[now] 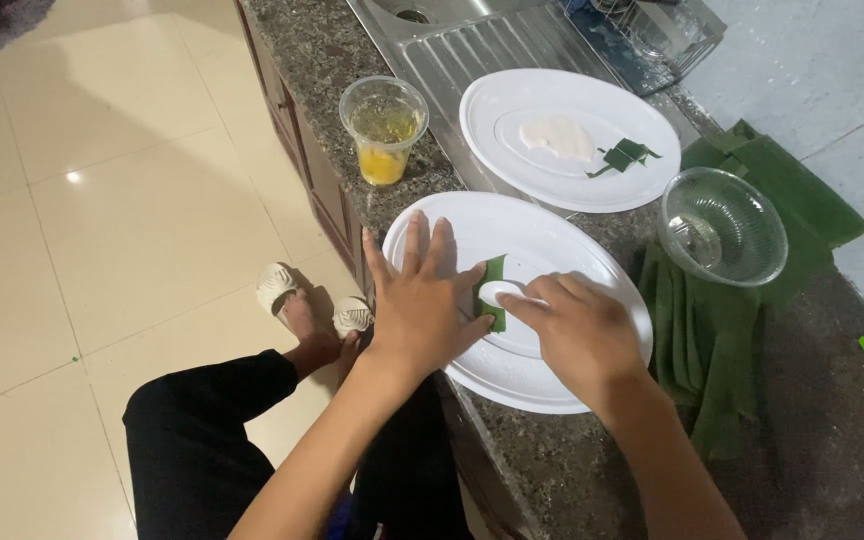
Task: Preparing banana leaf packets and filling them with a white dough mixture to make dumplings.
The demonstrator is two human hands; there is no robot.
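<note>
White dough on a green strip of leaf [493,292] is lying in the near oval white plate [552,370] on the speckled stone counter [572,470]; your left hand [422,300] is resting flat and open beside it, while your right hand [577,335] is pressing curled fingertips [512,303] onto the dough.

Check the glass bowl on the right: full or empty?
Empty. The glass bowl stands upright on green leaves, and only clear glass shows inside it.
</note>
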